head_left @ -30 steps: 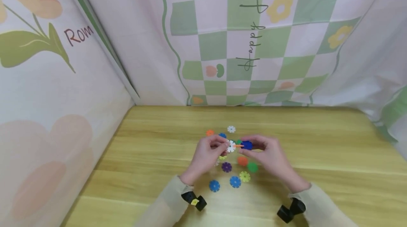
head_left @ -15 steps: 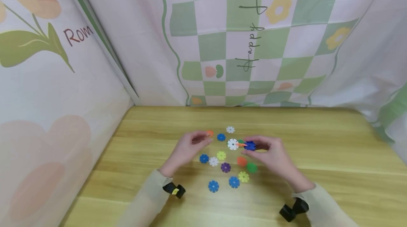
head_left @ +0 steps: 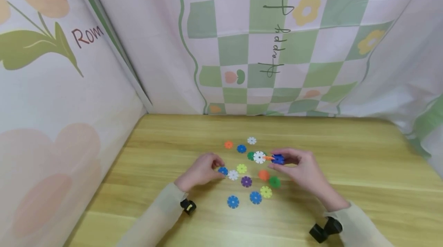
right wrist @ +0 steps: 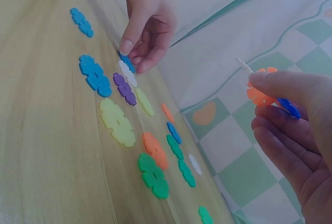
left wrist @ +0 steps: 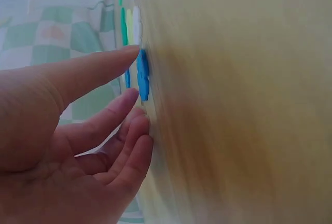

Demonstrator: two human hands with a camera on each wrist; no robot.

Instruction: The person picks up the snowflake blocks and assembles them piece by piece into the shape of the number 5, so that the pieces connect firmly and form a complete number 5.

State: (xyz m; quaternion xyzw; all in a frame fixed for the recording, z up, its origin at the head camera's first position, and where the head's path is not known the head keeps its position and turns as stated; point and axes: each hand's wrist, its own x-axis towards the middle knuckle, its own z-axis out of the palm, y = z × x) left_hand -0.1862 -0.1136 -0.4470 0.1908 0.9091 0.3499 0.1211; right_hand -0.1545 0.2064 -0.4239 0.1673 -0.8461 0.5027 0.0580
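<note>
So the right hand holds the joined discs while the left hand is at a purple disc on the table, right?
Not purple: the left hand is at a blue disc, as the head view shows. The right hand does hold the joined discs.

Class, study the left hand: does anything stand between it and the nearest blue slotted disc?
Nothing visible does. The left hand is right at the blue slotted disc; a white slotted disc lies beyond it, away from the palm.

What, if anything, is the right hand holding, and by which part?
The right hand holds joined discs near their blue end; the exact pinch point cannot be told.
</note>
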